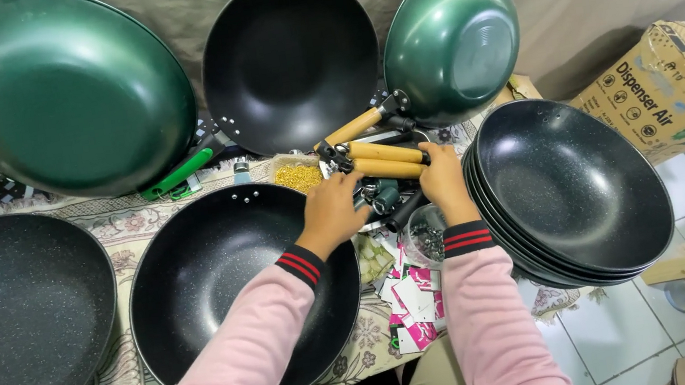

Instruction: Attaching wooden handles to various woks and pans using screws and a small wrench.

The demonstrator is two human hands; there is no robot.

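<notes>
Hands work together among black pans on the table: left hand and right hand each clench fingers around wooden pan handles piled between them, apparently sorting one out for fitting.

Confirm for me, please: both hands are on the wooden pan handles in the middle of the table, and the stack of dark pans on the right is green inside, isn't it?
Not quite. The head view shows the stack of pans is black and speckled inside, not green. The rest holds: the left hand and right hand are on the wooden handles in the middle.
</notes>
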